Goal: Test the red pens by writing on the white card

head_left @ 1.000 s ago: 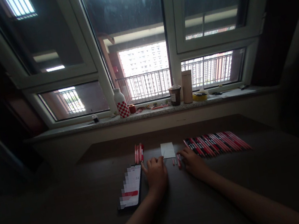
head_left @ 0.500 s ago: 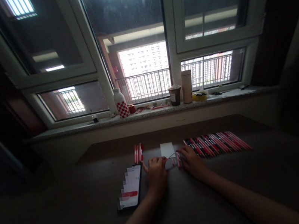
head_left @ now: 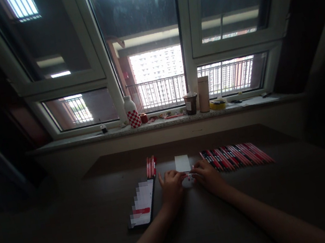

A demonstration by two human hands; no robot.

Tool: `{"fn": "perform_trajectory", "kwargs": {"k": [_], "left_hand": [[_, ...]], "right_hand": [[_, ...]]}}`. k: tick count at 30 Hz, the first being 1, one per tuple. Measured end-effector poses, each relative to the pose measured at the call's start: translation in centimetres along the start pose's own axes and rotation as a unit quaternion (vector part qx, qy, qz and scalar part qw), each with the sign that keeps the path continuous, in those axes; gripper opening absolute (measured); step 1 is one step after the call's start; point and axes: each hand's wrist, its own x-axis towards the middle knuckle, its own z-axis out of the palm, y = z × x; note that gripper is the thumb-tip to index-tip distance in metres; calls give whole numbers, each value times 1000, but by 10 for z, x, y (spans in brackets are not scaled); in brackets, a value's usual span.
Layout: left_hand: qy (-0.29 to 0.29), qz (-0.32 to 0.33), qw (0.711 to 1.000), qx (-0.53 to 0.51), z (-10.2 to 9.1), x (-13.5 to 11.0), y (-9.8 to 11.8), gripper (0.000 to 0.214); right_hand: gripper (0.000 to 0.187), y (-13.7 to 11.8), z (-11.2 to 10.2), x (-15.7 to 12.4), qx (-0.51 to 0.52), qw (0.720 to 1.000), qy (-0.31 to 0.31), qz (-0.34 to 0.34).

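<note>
My left hand (head_left: 172,185) is closed in a pinch, its fingertips at a small, slim pen part (head_left: 188,173), pale with a reddish end. From the other side, my right hand (head_left: 207,175) pinches the same part, so the fingertips of both hands nearly meet. Its exact shape is too small and dim to make out. Short pinkish pieces lie on the table just below the fingers, partly hidden. Behind the hands lies a white paper pad (head_left: 182,162). A row of red and black pens (head_left: 236,156) lies beyond my right hand.
Several reddish pens (head_left: 151,167) lie left of the pad. A phone (head_left: 143,202) with its screen lit rests on the brown table (head_left: 228,226) by my left wrist. On the windowsill stand a checkered bottle (head_left: 132,114), a drink cup (head_left: 191,104) and a tall tumbler (head_left: 204,94).
My hands have come closer together. The thin stick that stretched between them now shows only as a short part at the fingertips. My right fingers moved down and left, covering the red piece beneath.
</note>
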Motion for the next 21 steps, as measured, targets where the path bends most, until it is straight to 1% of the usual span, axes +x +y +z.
{"fn": "perform_trajectory", "kwargs": {"k": [5,9,21], "left_hand": [[1,4,1000,15,-1,0,1,25],[-4,-1,1000,-2,-1,0,1,26],[21,-16,999,-19,2,0,-2,25]], "right_hand": [[16,1,2,0,0,1000,0,-3],[17,2,3,0,-4,1000,-1,-12],[22,1,0,0,-10,1000,-15,-10]]}}
